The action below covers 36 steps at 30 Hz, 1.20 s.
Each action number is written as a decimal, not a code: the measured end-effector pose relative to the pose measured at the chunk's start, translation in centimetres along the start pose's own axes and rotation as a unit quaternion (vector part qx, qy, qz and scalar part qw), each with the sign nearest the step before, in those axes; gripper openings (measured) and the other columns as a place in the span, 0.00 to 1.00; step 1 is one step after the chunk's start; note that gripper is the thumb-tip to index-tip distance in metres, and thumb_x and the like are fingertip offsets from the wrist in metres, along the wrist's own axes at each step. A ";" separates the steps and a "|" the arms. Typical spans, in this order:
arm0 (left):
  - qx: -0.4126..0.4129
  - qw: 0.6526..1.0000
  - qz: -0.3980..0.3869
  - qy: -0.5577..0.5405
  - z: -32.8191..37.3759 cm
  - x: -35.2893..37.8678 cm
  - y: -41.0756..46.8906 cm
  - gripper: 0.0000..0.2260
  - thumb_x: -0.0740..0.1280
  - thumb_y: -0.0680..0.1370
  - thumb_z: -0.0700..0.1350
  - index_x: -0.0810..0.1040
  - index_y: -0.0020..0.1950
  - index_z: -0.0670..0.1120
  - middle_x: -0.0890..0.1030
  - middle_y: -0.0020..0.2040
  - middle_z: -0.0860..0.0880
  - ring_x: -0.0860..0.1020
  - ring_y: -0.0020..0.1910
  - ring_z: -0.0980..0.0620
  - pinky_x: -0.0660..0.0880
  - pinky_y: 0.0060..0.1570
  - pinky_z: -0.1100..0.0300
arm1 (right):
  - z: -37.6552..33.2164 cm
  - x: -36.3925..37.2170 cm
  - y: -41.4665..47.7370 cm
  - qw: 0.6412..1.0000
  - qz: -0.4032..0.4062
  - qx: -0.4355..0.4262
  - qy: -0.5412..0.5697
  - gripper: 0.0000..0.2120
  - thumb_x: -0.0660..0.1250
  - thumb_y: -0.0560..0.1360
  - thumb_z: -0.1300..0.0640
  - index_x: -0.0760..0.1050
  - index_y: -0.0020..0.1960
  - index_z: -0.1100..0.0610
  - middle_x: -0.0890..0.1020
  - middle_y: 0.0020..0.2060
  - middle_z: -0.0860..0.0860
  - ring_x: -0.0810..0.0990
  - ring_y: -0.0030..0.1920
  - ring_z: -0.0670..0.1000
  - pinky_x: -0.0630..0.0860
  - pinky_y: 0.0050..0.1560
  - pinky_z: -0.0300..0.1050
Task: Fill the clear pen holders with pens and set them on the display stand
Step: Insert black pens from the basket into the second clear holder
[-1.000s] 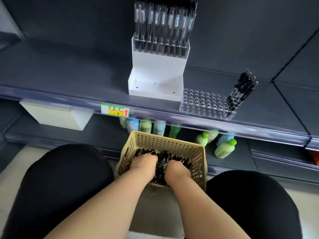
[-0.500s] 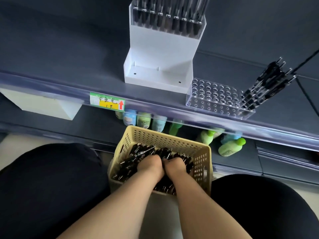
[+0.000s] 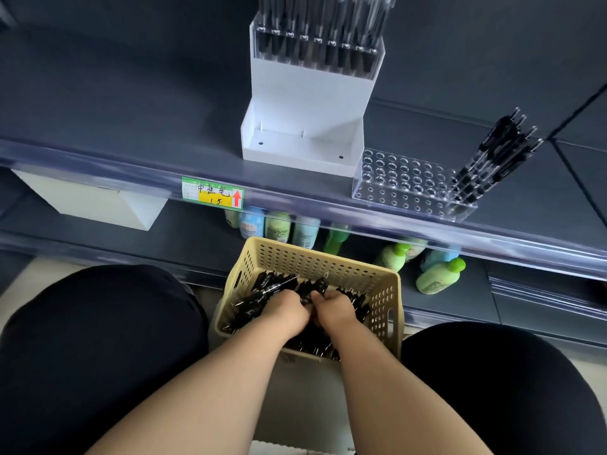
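Observation:
A yellow perforated basket (image 3: 315, 257) between my knees holds a heap of black pens (image 3: 262, 293). Both hands are down inside it, side by side. My left hand (image 3: 285, 311) and my right hand (image 3: 333, 311) have their fingers curled around a bunch of pens between them. On the shelf above stands a clear pen holder (image 3: 404, 185), its many holes bare except for a few black pens (image 3: 492, 156) at its right end. To its left is the white display stand (image 3: 305, 103), its upper tier carrying a clear holder full of pens (image 3: 315, 44), its lower tier bare.
The dark shelf (image 3: 131, 103) has a clear front rail with a green and yellow price label (image 3: 213, 194). Below it stand several pastel bottles (image 3: 440, 276) and a white box (image 3: 92, 201). My dark-clad knees flank the basket.
My hands have drawn together in the basket, gathering pens between them. The camera has tilted down and closer, so the shelf and stand sit higher in view.

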<state>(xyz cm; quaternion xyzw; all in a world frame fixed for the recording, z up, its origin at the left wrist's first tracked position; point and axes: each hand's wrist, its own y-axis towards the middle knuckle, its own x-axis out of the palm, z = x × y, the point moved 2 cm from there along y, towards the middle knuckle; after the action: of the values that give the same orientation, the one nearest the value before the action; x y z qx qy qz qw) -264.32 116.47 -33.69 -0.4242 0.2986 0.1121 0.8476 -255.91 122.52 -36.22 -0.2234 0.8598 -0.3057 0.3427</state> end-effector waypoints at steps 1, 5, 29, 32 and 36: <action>0.001 1.000 -0.002 -0.012 -0.1 -0.1 -0.3 0.16 0.63 0.77 0.54 0.79 0.51 0.41 0.81 0.49 0.43 0.79 0.49 0.43 0.69 0.41 0.59 | -0.2 -0.3 -0.6 1.000 0.003 -0.005 0.010 0.10 0.64 0.75 0.46 0.72 0.50 0.52 0.81 0.53 0.57 0.76 0.45 0.53 0.74 0.54 0.50; 0.015 0.998 -0.005 -0.056 -0.4 -0.6 -1.7 0.12 0.64 0.78 0.50 0.81 0.49 0.43 0.83 0.45 0.44 0.81 0.42 0.46 0.72 0.38 0.59 | -1.2 -1.7 -3.3 0.998 0.024 -0.040 0.039 0.17 0.64 0.77 0.48 0.73 0.60 0.58 0.81 0.54 0.56 0.79 0.49 0.55 0.74 0.56 0.47; 0.096 0.970 0.145 -0.170 2.7 -1.9 -4.2 0.15 0.64 0.79 0.41 0.71 0.65 0.46 0.77 0.60 0.49 0.75 0.50 0.51 0.69 0.41 0.63 | -4.1 -8.2 -8.4 0.965 0.155 -0.206 0.041 0.07 0.61 0.78 0.52 0.68 0.54 0.52 0.75 0.40 0.44 0.74 0.37 0.44 0.67 0.35 0.39; 0.156 0.950 0.152 -0.223 4.6 -3.1 -4.7 0.17 0.68 0.76 0.40 0.71 0.63 0.49 0.79 0.55 0.54 0.77 0.55 0.52 0.70 0.49 0.62 | -6.6 -10.6 -9.6 0.947 0.189 -0.261 -0.003 0.08 0.63 0.77 0.49 0.71 0.48 0.54 0.76 0.37 0.43 0.76 0.39 0.48 0.68 0.37 0.41; 0.248 0.919 0.144 -0.269 8.5 -5.9 -6.9 0.21 0.69 0.75 0.42 0.67 0.64 0.54 0.81 0.48 0.55 0.80 0.48 0.58 0.75 0.50 0.59 | -10.8 -15.1 -12.1 0.912 0.226 -0.343 0.000 0.09 0.64 0.76 0.53 0.70 0.55 0.53 0.76 0.38 0.42 0.78 0.40 0.46 0.75 0.43 0.44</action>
<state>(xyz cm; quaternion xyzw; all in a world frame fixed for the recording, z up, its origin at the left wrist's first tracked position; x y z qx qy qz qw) -262.45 119.28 -21.77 -0.1064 0.1351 0.2648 0.9489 -251.57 126.88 -14.94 -0.1269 0.9394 0.0931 0.3046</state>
